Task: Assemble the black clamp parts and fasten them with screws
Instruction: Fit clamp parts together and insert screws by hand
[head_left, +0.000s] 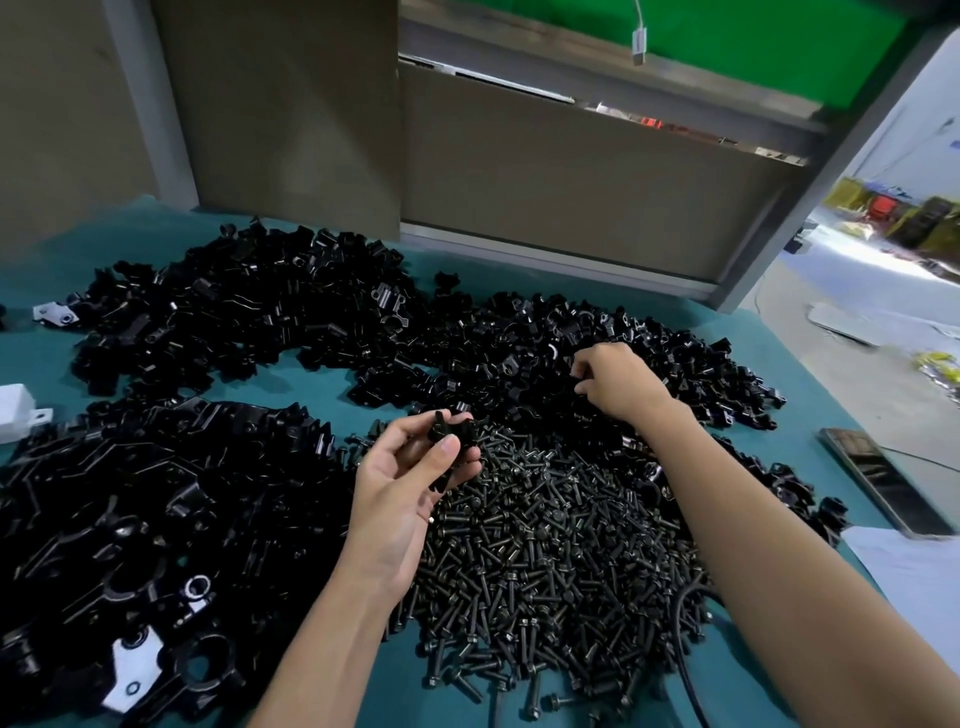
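My left hand (410, 478) holds a black clamp part (457, 434) between thumb and fingers, palm up, above the near edge of the screw pile (550, 551). My right hand (615, 382) reaches into the far right heap of small black clamp pieces (675, 364), its fingers curled down and pinching a piece there. More black clamp parts lie in a heap at the back left (234, 312), and larger black brackets fill the near left (130, 519).
The green table cover (322, 379) shows between the heaps. A dark phone (878, 478) and white paper (909, 566) lie at the right edge. A white box (15, 415) sits at the far left. A black cable (685, 649) crosses the screws. Cardboard panels stand behind.
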